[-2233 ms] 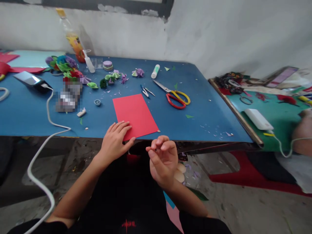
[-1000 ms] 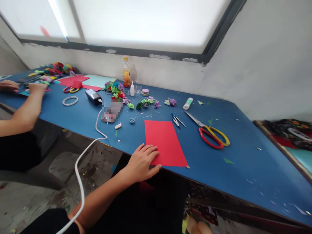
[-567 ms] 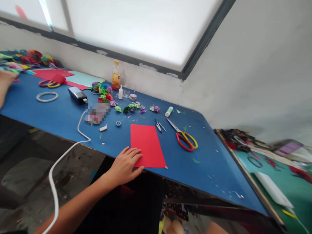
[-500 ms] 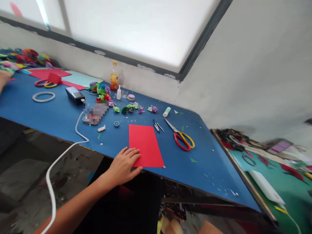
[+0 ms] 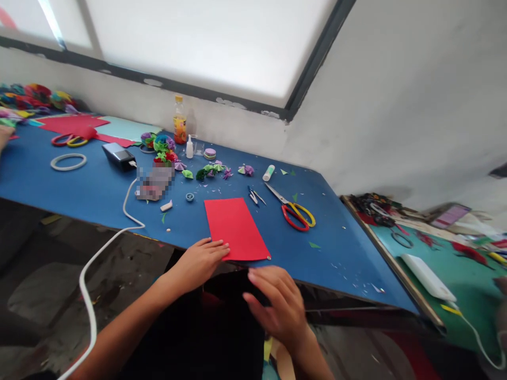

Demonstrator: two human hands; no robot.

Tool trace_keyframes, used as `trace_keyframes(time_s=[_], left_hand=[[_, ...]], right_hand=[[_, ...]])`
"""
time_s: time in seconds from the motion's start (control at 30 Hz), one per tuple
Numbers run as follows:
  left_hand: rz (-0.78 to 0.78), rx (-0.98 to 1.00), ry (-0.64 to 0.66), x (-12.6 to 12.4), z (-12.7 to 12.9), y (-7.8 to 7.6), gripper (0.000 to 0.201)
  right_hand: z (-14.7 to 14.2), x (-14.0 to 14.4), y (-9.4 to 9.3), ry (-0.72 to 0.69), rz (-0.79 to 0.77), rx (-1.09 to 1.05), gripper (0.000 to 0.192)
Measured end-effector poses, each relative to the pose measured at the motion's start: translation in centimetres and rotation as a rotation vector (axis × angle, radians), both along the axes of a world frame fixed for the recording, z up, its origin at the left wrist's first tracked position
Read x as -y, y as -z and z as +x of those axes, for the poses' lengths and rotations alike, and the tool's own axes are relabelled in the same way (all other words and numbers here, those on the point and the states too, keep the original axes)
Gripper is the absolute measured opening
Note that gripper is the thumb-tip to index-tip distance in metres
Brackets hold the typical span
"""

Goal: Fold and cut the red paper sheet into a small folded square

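Observation:
A red sheet of paper (image 5: 235, 227) lies at the front edge of the blue table. My left hand (image 5: 202, 264) rests with its fingers flat on the near left corner of that sheet. Just off the table edge, below the paper, my right hand (image 5: 277, 301) hovers with fingers apart and nothing in them, a little blurred. Right of the paper are scissors (image 5: 295, 215) with one red and one yellow handle, their blades partly apart. Between paper and scissors lie blue-tipped tweezers (image 5: 255, 196). A glue stick (image 5: 268, 173) lies behind the scissors.
A white cable (image 5: 85, 295) hangs over the table's front edge from a black device (image 5: 119, 157). Folded paper flowers (image 5: 164, 148), a drink bottle (image 5: 179, 121) and a small white squeeze bottle (image 5: 189, 148) stand along the back. Another person's hand (image 5: 5, 137) shows at far left.
My right hand has risen from the bottom edge towards the paper. My left hand stays on the sheet, which appears slightly turned. The view has shifted a little.

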State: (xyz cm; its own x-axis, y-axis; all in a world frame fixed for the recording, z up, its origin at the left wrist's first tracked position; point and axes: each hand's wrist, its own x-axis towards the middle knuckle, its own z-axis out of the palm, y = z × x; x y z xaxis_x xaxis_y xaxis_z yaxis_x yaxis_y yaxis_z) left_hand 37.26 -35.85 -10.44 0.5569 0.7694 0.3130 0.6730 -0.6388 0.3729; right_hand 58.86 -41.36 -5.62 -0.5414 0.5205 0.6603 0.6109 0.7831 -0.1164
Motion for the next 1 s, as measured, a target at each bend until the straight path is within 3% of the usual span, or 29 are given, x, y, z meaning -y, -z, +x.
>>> trace_keyframes(time_s=[0.17, 0.37, 0.47, 0.63, 0.73, 0.87, 1.0], left_hand=[[0.043, 0.173, 0.080, 0.6, 0.1, -0.3, 0.031], [0.073, 0.432, 0.001, 0.0, 0.1, 0.2, 0.030], [0.057, 0.343, -0.090, -0.6, -1.1, -0.4, 0.030], [-0.006, -0.011, -0.210, -0.9, -3.0, -1.0, 0.041], [-0.023, -0.091, -0.135, -0.9, -2.9, -0.9, 0.044], [-0.022, -0.109, -0.020, -0.8, -1.3, -0.8, 0.049], [-0.001, -0.105, 0.017, -0.8, 0.1, -0.4, 0.055]], right_hand=[[-0.9, -4.2, 2.1, 0.137, -0.076, 0.094, 0.026], [-1.8, -6.2, 1.6, 0.075, -0.107, 0.169, 0.016], [-2.6, -8.2, 0.1, 0.040, -0.094, 0.272, 0.018], [-1.9, -9.6, -3.6, -0.034, -0.171, 0.396, 0.017], [-1.0, -8.9, -5.3, -0.075, -0.298, 0.413, 0.021], [-0.9, -8.5, -6.5, -0.016, -0.346, 0.422, 0.018], [-2.2, -11.2, -6.3, -0.009, -0.471, 0.564, 0.016]])
